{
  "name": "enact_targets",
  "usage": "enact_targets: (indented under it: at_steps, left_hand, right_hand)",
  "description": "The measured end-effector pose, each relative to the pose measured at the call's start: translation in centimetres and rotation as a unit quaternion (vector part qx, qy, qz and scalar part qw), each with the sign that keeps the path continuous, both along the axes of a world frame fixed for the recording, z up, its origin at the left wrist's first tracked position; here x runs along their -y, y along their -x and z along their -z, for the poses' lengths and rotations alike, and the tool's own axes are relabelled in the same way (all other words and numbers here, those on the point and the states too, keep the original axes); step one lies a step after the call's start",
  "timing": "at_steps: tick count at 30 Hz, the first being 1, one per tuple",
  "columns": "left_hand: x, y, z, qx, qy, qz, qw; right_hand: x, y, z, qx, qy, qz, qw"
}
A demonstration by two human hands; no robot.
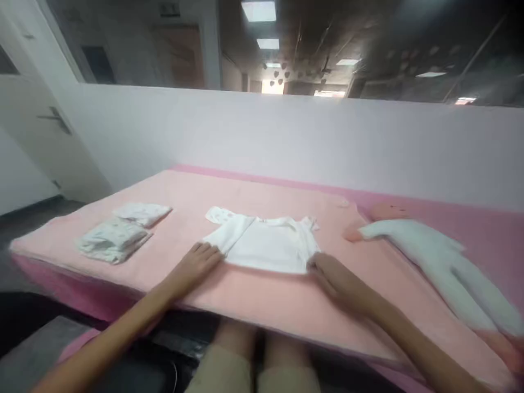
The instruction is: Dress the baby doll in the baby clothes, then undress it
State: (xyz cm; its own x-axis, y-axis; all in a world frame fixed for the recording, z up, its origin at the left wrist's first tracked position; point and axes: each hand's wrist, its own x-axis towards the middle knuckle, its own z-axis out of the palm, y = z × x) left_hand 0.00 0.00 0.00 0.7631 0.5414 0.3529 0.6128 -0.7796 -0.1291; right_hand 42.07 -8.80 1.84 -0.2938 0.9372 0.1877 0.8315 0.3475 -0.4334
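A small white baby shirt (266, 245) lies spread on the pink table cover, its neckline toward the wall. One sleeve end at the far left shows a pale print. My left hand (202, 261) is closed at the shirt's lower left corner, pinching the cloth there. At the lower right corner, my right hand (329, 268) is closed on the hem, its fingertips partly hidden. The hem runs almost straight between both hands.
Two folded printed garment stacks, a nearer one (114, 239) and a farther one (143, 213), sit at the left. A doll in pale clothing (429, 251) lies along the right side. The pink-covered table (262, 305) meets a white wall (286, 142) below a window.
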Motion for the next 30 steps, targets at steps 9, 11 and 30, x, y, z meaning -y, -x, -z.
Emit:
enact_targets:
  at_steps: [9,11,30]
  left_hand:
    - [4.1,3.1,2.2,0.152,0.078,-0.235,0.957]
    - [2.5,3.2,2.1,0.164,0.108,-0.314,0.929]
    - [5.9,-9.2,-0.8,0.099,0.176,0.021,0.979]
  right_hand:
    - [5.9,-1.7,7.0,-0.006,-0.157,0.105,0.982]
    - [5.0,-2.5,7.5,0.007,-0.133,0.213,0.968]
    - [1.4,8.6,2.9,-0.089,-0.084,-0.094,0.988]
